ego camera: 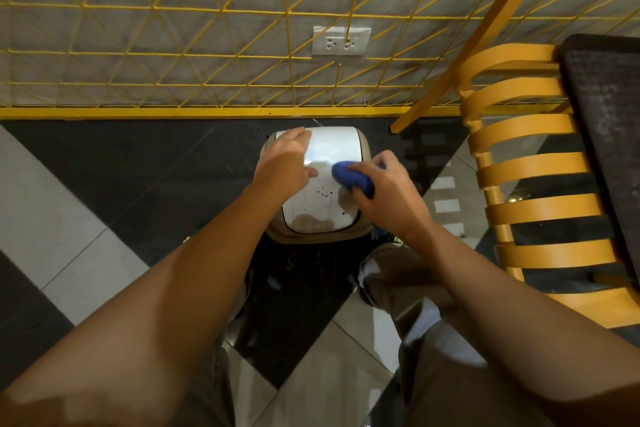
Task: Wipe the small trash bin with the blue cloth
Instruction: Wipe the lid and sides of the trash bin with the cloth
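The small beige plastic trash bin (pixel 313 236) with a white lid stood on the floor. The left hand (pixel 287 163) pressed flat on the bin's left side, probably to steady it. The right hand (pixel 384 191) gripped the bunched blue cloth (pixel 346 176) against the bin's right side, beside dark spots.

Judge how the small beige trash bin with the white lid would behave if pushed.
The small beige plastic-looking trash bin is probably light and could slide on the glossy floor tiles; the left hand resting on top seems to steady it. Its shiny white lid is likely slippery under the blue cloth held by the right hand.
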Demonstrator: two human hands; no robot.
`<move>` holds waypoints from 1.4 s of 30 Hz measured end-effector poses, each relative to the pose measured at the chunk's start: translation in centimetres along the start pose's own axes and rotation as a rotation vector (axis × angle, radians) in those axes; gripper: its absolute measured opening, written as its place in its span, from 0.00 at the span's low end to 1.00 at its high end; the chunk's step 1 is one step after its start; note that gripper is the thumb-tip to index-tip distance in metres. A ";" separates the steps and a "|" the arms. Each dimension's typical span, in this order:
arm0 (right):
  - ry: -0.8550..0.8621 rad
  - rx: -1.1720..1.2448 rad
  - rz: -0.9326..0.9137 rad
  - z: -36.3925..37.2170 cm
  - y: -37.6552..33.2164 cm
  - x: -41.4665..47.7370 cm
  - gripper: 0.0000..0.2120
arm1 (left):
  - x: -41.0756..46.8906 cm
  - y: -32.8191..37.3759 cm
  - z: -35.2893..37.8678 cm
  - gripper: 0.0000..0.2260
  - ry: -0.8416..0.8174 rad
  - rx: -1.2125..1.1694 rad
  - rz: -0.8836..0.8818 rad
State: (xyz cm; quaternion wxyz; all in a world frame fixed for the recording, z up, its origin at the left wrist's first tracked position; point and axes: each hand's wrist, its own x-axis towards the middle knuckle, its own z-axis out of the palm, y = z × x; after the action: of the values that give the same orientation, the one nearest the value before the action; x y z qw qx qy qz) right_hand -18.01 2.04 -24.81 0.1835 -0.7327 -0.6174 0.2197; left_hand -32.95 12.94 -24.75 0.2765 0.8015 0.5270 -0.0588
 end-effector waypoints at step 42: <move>0.061 -0.164 0.212 0.5 -0.3 -2.1 0.13 | 0.2 0.4 -0.3 0.32 -0.032 0.018 -0.011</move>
State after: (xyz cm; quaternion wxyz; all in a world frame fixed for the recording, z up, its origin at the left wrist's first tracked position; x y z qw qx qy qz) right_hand -18.81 0.01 -24.90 0.1173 -0.8128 -0.5464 0.1642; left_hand -32.60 13.10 -24.45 0.2774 0.7999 0.5265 -0.0780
